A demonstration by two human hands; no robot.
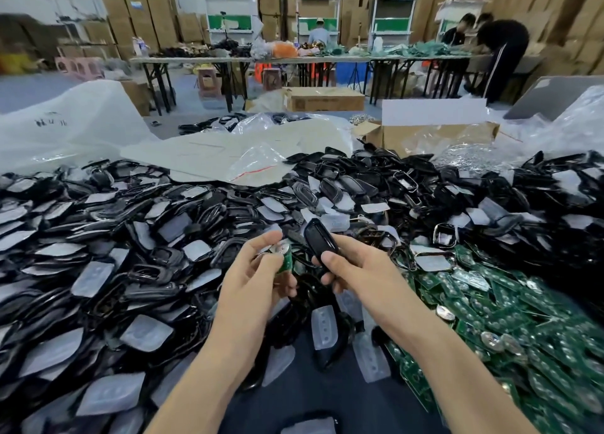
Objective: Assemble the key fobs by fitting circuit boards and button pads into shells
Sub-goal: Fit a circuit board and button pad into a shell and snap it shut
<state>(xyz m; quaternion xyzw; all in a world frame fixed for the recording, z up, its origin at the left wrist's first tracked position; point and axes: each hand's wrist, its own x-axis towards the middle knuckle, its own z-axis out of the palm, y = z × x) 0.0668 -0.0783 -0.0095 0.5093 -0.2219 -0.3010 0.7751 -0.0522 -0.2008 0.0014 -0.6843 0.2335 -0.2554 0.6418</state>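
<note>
My left hand point(258, 270) pinches a small green circuit board point(285, 259) with a round silver part at its top, held upright between thumb and fingers. My right hand point(351, 265) grips a glossy black key fob shell point(320, 241), thumb on its lower end, the shell tilted up and to the left. The two parts are a short gap apart above the work surface. A big heap of black shells and translucent button pads point(108, 244) covers the left and centre. Loose green circuit boards point(510, 322) are piled at the right.
Clear plastic bags point(258, 162) and a flat white sheet lie behind the heap. An open cardboard box point(431, 132) stands at the back right. Long tables point(294, 59) with clutter, stacked cartons and several people are farther off.
</note>
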